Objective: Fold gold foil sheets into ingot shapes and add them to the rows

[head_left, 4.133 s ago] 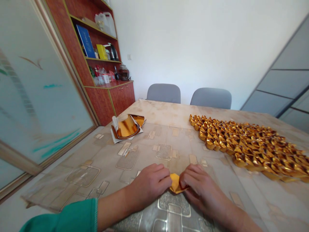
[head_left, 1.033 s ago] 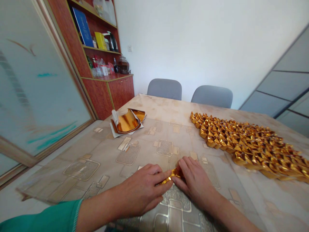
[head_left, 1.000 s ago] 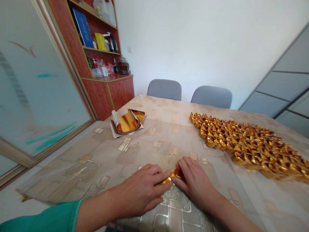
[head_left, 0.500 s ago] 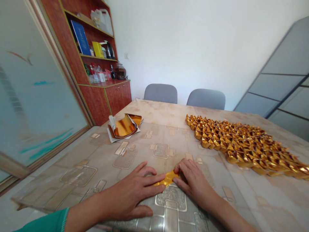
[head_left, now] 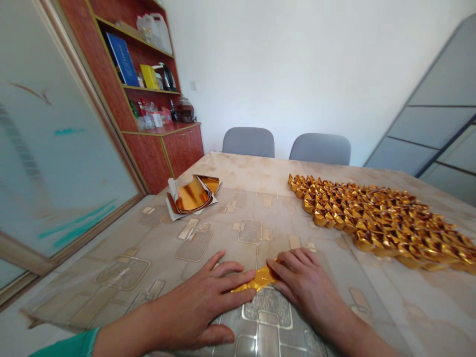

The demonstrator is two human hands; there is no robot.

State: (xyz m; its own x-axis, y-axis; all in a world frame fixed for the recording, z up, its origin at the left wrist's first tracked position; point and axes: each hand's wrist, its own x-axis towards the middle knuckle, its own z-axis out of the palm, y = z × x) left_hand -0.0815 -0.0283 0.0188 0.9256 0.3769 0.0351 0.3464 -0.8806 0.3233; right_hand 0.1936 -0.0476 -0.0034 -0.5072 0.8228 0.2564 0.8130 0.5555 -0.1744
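A small piece of gold foil paper, folded into a narrow strip, lies flat on the table near its front edge. My left hand lies spread over its left end, fingers pressing it down. From the right, my right hand pins the other end with its fingertips. Only the middle of the strip shows between the two hands.
A broad bed of several folded gold paper ingots covers the right of the patterned table. A stack of gold foil sheets lies at the left. Two grey chairs stand behind; a red cabinet is far left.
The gold piece has gone from a bunched lump between my fingertips to a flattened strip. My left hand has spread open and slid left along it. The view has shifted slightly.
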